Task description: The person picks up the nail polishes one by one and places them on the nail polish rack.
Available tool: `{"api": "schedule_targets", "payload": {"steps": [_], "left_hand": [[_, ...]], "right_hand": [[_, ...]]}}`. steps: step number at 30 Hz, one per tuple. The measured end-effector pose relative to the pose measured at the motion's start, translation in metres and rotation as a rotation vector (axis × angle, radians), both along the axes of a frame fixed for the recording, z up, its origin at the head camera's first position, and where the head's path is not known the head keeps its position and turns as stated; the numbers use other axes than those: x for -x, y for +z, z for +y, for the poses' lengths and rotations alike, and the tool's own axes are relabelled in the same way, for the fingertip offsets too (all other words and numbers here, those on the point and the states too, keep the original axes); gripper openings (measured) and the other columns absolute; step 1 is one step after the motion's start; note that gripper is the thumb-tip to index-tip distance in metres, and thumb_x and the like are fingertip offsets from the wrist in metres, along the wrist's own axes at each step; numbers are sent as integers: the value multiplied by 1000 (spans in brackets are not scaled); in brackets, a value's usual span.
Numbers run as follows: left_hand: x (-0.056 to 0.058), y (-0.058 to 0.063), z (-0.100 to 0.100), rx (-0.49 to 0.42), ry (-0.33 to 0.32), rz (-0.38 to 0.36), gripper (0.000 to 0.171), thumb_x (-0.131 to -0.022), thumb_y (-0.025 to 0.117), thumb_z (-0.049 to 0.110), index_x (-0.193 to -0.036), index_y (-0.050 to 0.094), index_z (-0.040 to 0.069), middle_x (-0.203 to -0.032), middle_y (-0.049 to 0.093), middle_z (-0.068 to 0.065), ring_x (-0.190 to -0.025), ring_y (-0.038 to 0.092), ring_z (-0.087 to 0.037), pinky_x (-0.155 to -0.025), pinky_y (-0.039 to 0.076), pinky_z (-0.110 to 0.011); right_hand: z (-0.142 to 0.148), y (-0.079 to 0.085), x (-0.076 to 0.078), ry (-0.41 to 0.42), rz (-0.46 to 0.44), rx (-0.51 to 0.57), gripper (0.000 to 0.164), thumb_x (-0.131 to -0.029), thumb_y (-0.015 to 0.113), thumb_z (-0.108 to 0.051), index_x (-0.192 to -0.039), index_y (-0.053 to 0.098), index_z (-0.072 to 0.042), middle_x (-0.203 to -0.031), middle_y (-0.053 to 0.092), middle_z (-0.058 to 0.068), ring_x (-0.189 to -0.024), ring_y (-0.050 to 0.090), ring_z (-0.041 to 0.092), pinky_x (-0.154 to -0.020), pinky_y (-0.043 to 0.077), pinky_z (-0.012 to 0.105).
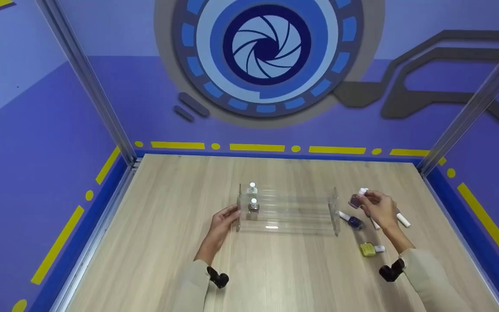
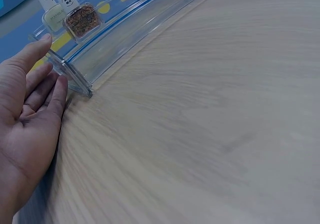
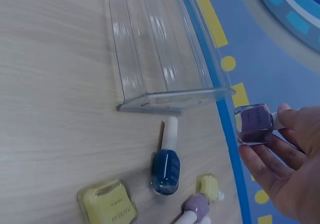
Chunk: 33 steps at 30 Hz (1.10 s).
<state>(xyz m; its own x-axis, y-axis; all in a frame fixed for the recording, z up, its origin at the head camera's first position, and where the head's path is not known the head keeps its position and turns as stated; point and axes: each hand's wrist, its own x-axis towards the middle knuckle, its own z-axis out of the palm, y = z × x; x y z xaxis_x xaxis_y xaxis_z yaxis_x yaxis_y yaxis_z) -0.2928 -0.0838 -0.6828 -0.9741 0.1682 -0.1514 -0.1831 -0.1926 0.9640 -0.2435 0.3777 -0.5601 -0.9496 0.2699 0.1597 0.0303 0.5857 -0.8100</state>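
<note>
A clear acrylic nail polish rack (image 1: 293, 212) with stepped tiers stands mid-table. My left hand (image 1: 223, 223) holds its left end panel, thumb at the panel's edge in the left wrist view (image 2: 30, 119). At that end, a pale nail polish bottle (image 2: 54, 17) stands on a tier behind a glittery brown one (image 2: 82, 21), both with white caps. To the right of the rack, my right hand (image 1: 379, 210) pinches the white cap of a purple nail polish bottle (image 3: 254, 124). The bottle is raised and tilted, its glass body pointing toward the rack.
A dark blue bottle (image 3: 166, 171) lies just right of the rack, and a yellow bottle (image 1: 367, 249) lies nearer the front. Under the right hand lie a lilac bottle (image 3: 196, 207) and a pale yellow one (image 3: 206, 185). Patterned walls (image 1: 102, 108) enclose the table's back and sides.
</note>
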Motion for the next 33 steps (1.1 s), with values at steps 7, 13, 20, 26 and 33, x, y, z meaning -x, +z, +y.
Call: {"api": "schedule_targets", "payload": {"steps": [7, 13, 20, 26, 33], "left_hand": [[-1, -1, -1, 11, -12, 7, 52, -98, 70, 22, -143, 55, -1, -148, 55, -20, -129, 58, -17, -112, 50, -28], [-1, 0, -3, 14, 14, -2, 48, -99, 69, 18, -141, 57, -1, -148, 56, -20, -132, 57, -20, -111, 50, -27], [0, 0, -1, 14, 4, 6, 51, -97, 71, 22, -141, 57, 0, -148, 56, -19, -130, 58, -17, -111, 50, -27], [0, 0, 0, 17, 2, 9, 52, -97, 71, 23, -141, 56, -1, -148, 56, -19, -129, 58, -16, -112, 50, -27], [0, 2, 1, 32, 5, 0, 44, -101, 65, 16, -141, 57, 0, -147, 56, -18, -131, 57, -19, -114, 48, -30]], "right_hand": [[-21, 4, 4, 111, -48, 121, 37, -100, 67, -18, -121, 64, 12, -114, 71, 31, -84, 70, 0, -75, 63, 19], [-52, 4, 13, 171, -27, 128, 32, -95, 73, -13, -115, 68, 12, -108, 74, 29, -81, 68, -2, -71, 61, 16], [-79, 3, 11, 257, -5, 114, 20, -94, 72, -6, -107, 71, 10, -103, 74, 27, -83, 70, 6, -69, 56, 10], [-100, -1, 10, 300, -17, 74, 21, -93, 73, -8, -108, 72, 7, -103, 76, 23, -90, 75, 22, -70, 56, 11], [-121, -7, 10, 351, -1, 124, 17, -91, 75, -6, -102, 74, 6, -99, 76, 23, -86, 75, 21, -71, 56, 12]]}}
